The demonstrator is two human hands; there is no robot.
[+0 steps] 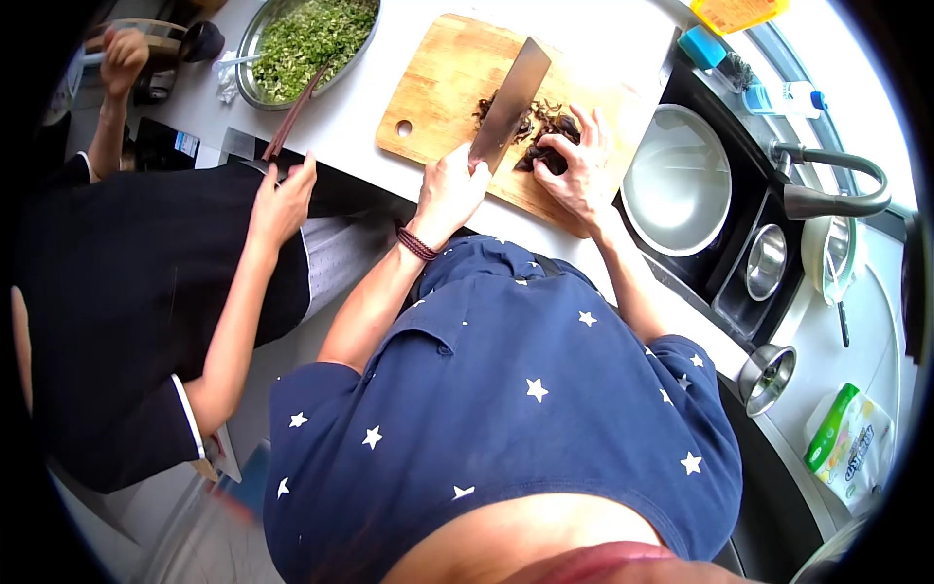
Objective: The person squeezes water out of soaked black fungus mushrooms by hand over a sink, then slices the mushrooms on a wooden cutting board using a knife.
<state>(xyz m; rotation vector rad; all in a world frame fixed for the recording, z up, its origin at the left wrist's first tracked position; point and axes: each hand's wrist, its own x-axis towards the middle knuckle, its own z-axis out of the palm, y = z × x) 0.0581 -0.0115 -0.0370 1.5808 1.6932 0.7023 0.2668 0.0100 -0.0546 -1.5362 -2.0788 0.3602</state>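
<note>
My left hand is closed round the handle of a cleaver, whose broad blade lies over the wooden cutting board. To its right, my right hand curls its fingers and thumb over dark, soft-looking food on the board. Chopped dark shreds lie between the blade and my right fingers, and a few show left of the blade. The blade's lower edge is partly hidden.
At left a person in black holds chopsticks by a bowl of chopped greens. Right of the board is a sink with a large metal bowl, a small bowl and a faucet. Another small bowl sits at the counter edge.
</note>
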